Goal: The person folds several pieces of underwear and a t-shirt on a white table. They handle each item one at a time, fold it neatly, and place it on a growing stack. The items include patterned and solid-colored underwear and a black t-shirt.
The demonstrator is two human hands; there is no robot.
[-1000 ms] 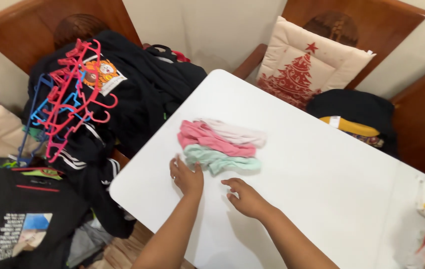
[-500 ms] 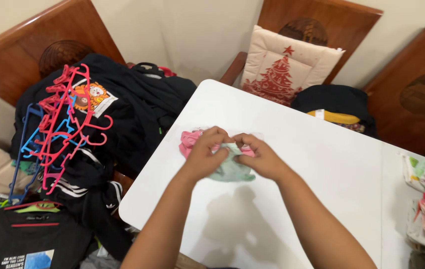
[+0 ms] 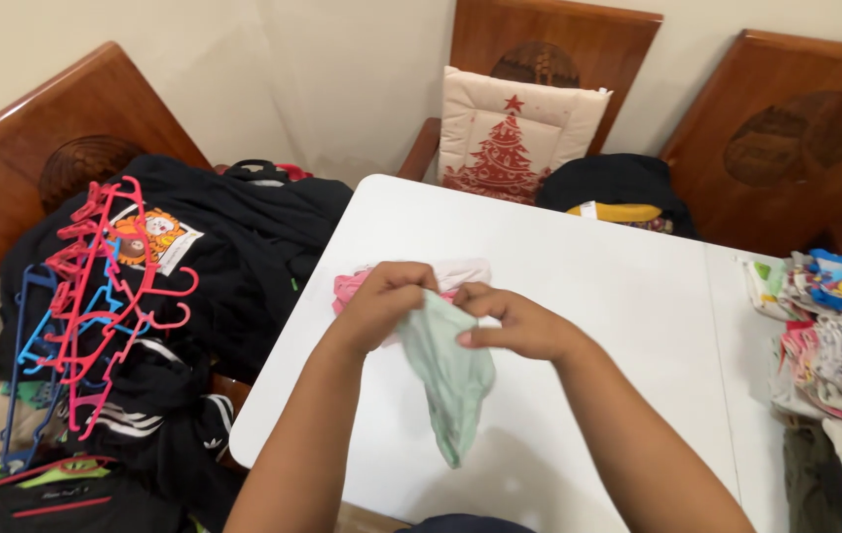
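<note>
One white table (image 3: 628,326), smooth top, rounded corner, lies beneath both hands. Three wooden chairs: one beyond the fingertips (image 3: 579,39), one far to the right of them (image 3: 796,138), one far to the left (image 3: 36,148); each back is dark brown with a carved oval. One heap of black clothes (image 3: 233,257), soft and crumpled, fills the left chair, left of the left hand's fingers. On that heap, one square printed label (image 3: 152,235), orange and white, sits at its upper left. One bundle of plastic hangers (image 3: 95,296), mostly pink with a few blue, thin and hooked, lies further left. One cream cushion (image 3: 517,133), quilted, with a red tree and star print, stands beyond the fingers. One stack of folded patterned clothes (image 3: 835,336), many colours, count cannot be told, lies well right of the right hand.

One mint green cloth (image 3: 450,380), thin and limp, hangs down from the fingers above the table. Left hand (image 3: 381,306): fingers curled closed on the cloth's top edge. Right hand (image 3: 519,324): thumb and fingers pinched on the same edge, just beside the left. One pink and white folded pile (image 3: 440,278) lies on the table just beyond the fingers, partly hidden.
</note>
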